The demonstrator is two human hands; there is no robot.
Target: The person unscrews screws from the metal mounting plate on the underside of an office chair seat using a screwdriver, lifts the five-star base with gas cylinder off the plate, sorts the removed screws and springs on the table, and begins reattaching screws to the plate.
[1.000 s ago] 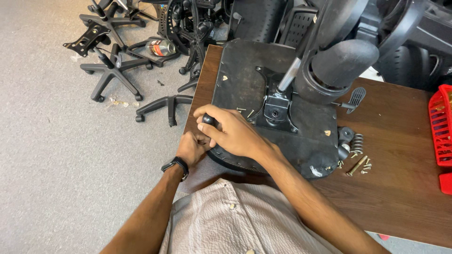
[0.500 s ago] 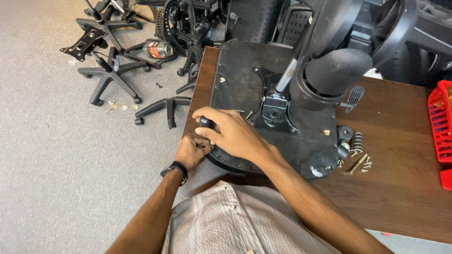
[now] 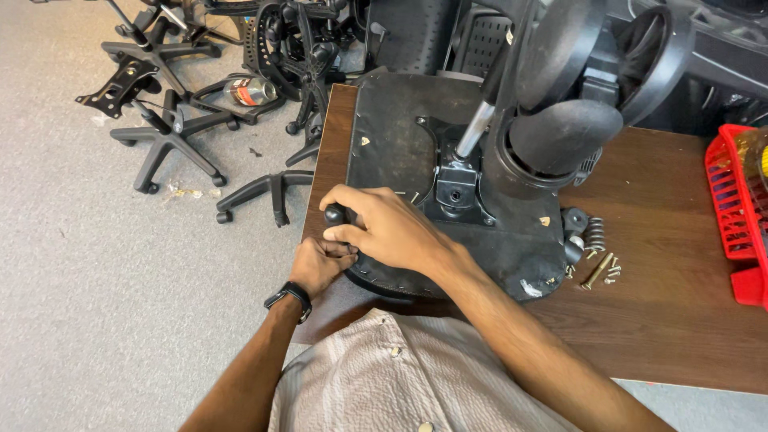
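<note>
An upturned black chair seat (image 3: 400,152) lies on the brown wooden table (image 3: 664,304), with a metal mechanism plate (image 3: 458,188) and a silver gas cylinder (image 3: 476,128) on its underside. My right hand (image 3: 384,228) is closed around a small black knob (image 3: 334,214) at the seat's near left corner. Just below it, my left hand (image 3: 316,264), with a black wristwatch, is clenched against the seat's edge under the same corner. What the left fingers hold is hidden.
Loose bolts, screws and a spring (image 3: 596,256) lie on the table right of the seat. A red plastic basket (image 3: 732,200) stands at the right edge. Black star-shaped chair bases (image 3: 168,136) and other chair parts lie on the grey carpet at the left.
Both hands stay at the seat's near left corner; the right hand has shifted slightly on the knob. The view has moved a little.
</note>
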